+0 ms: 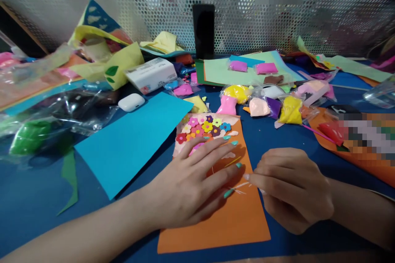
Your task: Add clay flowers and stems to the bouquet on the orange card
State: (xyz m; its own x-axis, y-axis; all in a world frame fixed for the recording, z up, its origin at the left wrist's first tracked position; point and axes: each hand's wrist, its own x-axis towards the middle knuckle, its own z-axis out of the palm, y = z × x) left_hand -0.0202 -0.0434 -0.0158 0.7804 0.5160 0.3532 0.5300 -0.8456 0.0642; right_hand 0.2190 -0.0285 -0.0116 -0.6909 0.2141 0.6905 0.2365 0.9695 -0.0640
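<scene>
An orange sheet of paper [216, 230] lies in front of me on the blue table. Its upper part carries pale pink clay and a cluster of small colourful flower shapes [207, 126]. My left hand [197, 181] rests flat on the sheet with its fingers spread, covering the lower flowers. Beside the right edge of the sheet, my right hand [290, 189] is closed with its fingers curled in. Whatever its fingertips may pinch is too small or hidden to name. Thin white strands [242, 187] lie on the paper between the two hands.
A blue sheet [132, 144] lies to the left, near a white earbud case [131, 102]. Behind are bags of yellow clay [290, 109] and pink clay [227, 105]. A black phone [203, 31] leans on the perforated metal screen [166, 4]. Bagged green clay [31, 136] sits far left.
</scene>
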